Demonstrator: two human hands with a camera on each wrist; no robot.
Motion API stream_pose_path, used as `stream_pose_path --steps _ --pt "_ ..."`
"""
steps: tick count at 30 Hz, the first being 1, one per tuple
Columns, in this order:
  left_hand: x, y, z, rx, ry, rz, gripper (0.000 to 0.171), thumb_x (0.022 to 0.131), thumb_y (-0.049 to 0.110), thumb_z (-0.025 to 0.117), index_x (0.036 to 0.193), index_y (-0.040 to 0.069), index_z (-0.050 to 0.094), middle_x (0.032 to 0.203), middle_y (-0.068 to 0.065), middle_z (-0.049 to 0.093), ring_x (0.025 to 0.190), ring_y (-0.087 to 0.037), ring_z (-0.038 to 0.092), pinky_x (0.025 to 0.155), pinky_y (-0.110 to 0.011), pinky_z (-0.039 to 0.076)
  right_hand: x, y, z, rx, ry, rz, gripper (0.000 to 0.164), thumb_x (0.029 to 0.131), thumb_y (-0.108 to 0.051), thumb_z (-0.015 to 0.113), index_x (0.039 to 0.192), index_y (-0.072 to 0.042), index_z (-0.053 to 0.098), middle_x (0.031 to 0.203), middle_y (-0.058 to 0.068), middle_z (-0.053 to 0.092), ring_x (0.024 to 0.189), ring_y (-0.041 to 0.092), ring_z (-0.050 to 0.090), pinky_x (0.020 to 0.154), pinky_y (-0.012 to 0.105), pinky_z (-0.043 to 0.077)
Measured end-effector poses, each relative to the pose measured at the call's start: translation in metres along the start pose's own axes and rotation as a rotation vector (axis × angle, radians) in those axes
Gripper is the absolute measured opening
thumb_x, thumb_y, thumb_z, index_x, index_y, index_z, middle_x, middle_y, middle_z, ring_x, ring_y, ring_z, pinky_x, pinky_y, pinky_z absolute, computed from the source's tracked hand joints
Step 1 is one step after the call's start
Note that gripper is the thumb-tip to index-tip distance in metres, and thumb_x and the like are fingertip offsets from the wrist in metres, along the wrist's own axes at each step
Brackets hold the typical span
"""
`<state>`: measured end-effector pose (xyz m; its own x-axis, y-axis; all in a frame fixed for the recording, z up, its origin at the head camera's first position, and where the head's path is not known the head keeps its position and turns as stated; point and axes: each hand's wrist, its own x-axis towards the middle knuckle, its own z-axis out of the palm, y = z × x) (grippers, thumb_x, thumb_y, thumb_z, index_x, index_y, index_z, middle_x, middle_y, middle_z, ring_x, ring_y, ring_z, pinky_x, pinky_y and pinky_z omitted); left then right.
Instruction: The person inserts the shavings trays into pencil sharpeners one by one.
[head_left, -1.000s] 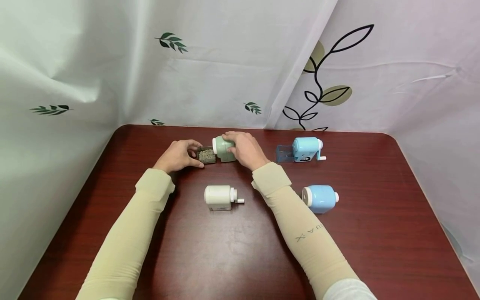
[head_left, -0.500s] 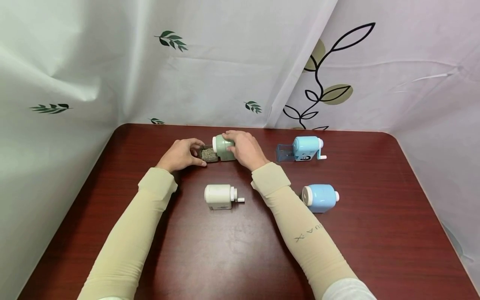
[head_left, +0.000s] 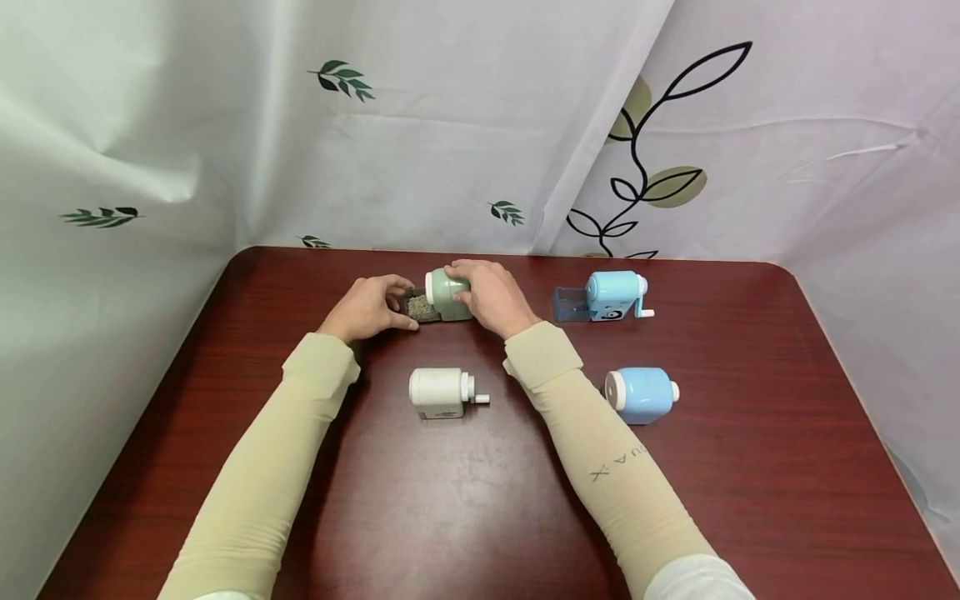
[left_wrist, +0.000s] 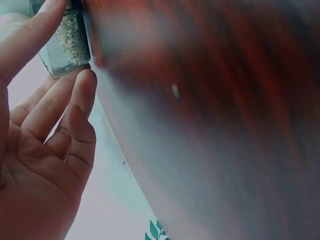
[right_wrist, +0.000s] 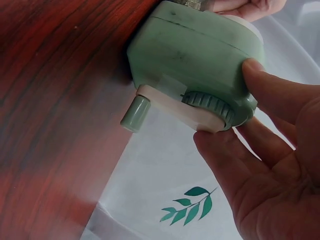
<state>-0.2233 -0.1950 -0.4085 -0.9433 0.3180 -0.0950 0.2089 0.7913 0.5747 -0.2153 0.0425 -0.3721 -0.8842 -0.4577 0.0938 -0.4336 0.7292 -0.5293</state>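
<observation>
A green crank pencil sharpener [head_left: 449, 302] stands near the table's far edge. My right hand [head_left: 495, 298] holds its body, thumb and fingers about the top and crank end; the right wrist view shows the pale crank arm with its green knob [right_wrist: 135, 114]. From the sharpener's left side sticks a clear drawer [head_left: 422, 308] filled with pencil shavings [left_wrist: 71, 40]. My left hand [head_left: 365, 308] has the drawer's outer end between thumb and fingertips. The sharpener's far side is hidden.
A cream sharpener [head_left: 437, 393] stands nearer on the table [head_left: 420, 500]. To the right are a light blue sharpener [head_left: 613, 293] with its clear drawer [head_left: 572, 305] pulled out, and a blue sharpener [head_left: 647, 395] partly behind the right sleeve. A white curtain [head_left: 420, 150] hangs behind.
My left hand has moved to the right, and the drawer has slid further into the green sharpener. The right hand has stayed in place on the sharpener.
</observation>
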Motion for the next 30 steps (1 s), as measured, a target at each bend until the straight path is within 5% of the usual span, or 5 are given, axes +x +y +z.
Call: stream_pose_path --steps 30 --pt "0.0058 0.0093 0.0007 0.033 -0.029 0.007 0.068 0.076 0.024 0.09 0.133 0.005 0.06 0.12 -0.017 0.069 0.098 -0.026 0.066 0.093 -0.045 0.049 0.0005 0.001 0.0003 0.027 0.008 0.016 0.046 0.092 -0.016 0.074 0.137 -0.013 0.064 0.143 0.002 0.058 0.133 0.022 0.053 0.108 0.034 0.042"
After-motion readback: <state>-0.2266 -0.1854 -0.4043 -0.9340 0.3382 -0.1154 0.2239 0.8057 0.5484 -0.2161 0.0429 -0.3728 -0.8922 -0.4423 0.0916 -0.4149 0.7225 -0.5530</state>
